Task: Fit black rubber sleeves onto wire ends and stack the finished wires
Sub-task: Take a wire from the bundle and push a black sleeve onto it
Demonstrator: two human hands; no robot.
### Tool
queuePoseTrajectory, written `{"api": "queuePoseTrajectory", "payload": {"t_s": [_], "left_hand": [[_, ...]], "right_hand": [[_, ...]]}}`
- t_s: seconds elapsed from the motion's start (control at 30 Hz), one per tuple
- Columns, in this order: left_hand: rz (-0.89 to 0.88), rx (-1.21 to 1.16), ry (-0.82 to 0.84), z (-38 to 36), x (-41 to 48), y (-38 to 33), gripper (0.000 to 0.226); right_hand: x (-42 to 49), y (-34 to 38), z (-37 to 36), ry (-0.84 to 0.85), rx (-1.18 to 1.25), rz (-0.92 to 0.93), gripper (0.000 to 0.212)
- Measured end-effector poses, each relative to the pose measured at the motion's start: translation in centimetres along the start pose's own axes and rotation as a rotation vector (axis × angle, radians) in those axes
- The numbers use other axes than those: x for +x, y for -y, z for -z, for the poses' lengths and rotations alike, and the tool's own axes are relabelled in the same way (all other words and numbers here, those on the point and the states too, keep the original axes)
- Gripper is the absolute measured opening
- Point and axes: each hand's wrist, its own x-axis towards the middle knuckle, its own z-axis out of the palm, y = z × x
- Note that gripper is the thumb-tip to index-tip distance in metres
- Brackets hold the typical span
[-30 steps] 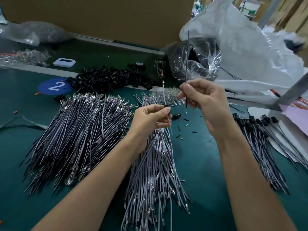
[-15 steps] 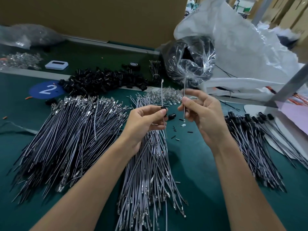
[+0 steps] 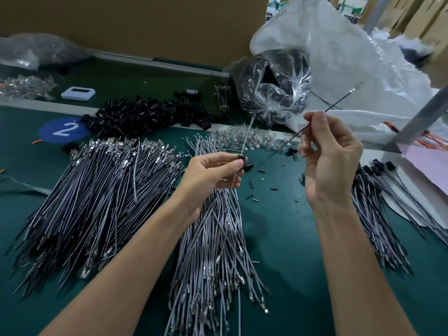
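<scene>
My left hand (image 3: 211, 173) pinches a grey wire (image 3: 246, 135) that stands upright, with a black rubber sleeve (image 3: 240, 158) on it at my fingertips. My right hand (image 3: 329, 161) pinches a second dark wire (image 3: 339, 101) that slants up to the right, its metal terminal (image 3: 358, 86) at the top. Another black sleeve (image 3: 247, 166) lies on the green mat just right of my left hand. Bare grey wires lie in a pile (image 3: 213, 238) under my left arm. Wires with sleeves fitted are stacked at the right (image 3: 378, 214).
A bigger heap of wires (image 3: 97, 190) fills the left of the mat. Loose black sleeves (image 3: 145, 115) are piled behind it, beside a blue disc marked 2 (image 3: 63, 129). A clear bag of black parts (image 3: 274, 86), white plastic sheeting (image 3: 351, 59) and clear small parts (image 3: 244, 138) lie at the back.
My right hand has swung its wire from upright to slanting up and to the right. My left hand has kept its wire and sleeve in place.
</scene>
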Motion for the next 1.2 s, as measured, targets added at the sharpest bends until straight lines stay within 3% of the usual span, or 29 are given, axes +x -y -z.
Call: {"api": "queuePoseTrajectory", "payload": {"t_s": [0.17,0.43,0.87,1.2], "left_hand": [[-0.028,0.056,0.053,-0.07,-0.23,-0.05,0.026],[-0.05,0.064,0.072,-0.19,-0.34,-0.14,0.021],[-0.043,0.076,0.064,-0.27,-0.32,-0.25,0.019],[-0.063,0.089,0.074,-0.43,-0.49,-0.28,0.018]], "right_hand": [[-0.05,-0.11,-0.28,-0.081,-0.125,0.101,0.017],[0.01,-0.35,-0.19,-0.007,-0.239,0.155,0.017],[0.19,-0.22,0.22,-0.013,-0.291,0.175,0.016],[-0.14,-0.94,-0.03,0.105,-0.357,0.113,0.012]]}}
